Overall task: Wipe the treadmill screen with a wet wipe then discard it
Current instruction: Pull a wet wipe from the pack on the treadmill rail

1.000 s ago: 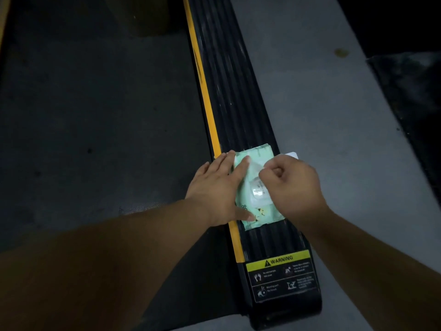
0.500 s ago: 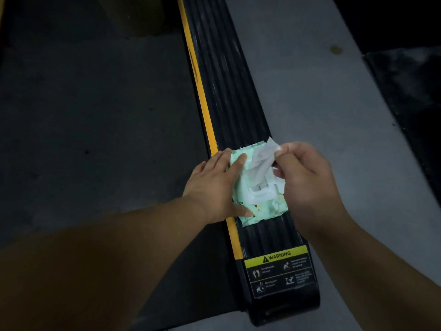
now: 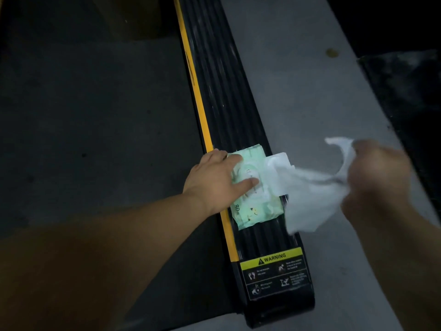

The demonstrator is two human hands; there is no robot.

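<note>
One wipe (image 3: 310, 199) hangs from your right hand (image 3: 379, 185), stretched out over the grey floor (image 3: 298, 91) just right of the pack (image 3: 255, 194). Its trailing edge looks close to the open flap (image 3: 278, 163), and blur hides whether it has come fully free. Your right fingers are bunched around the sheet's upper part, though the hand is too smeared to say exactly how they close. Your left hand (image 3: 214, 182) lies flat on the pack, fingers loosely spread and thumb pressed beside the opening, likely to pin the pack down so the pull draws a sheet rather than lifting the whole pack. The pack rests on the black side rail (image 3: 214, 80), beside the yellow stripe (image 3: 191, 68) and above the warning label (image 3: 274, 271), a steady ledge to pull against. The belt (image 3: 95, 115) lies to the left. The screen is out of view, so the wiping is not yet begun.
</note>
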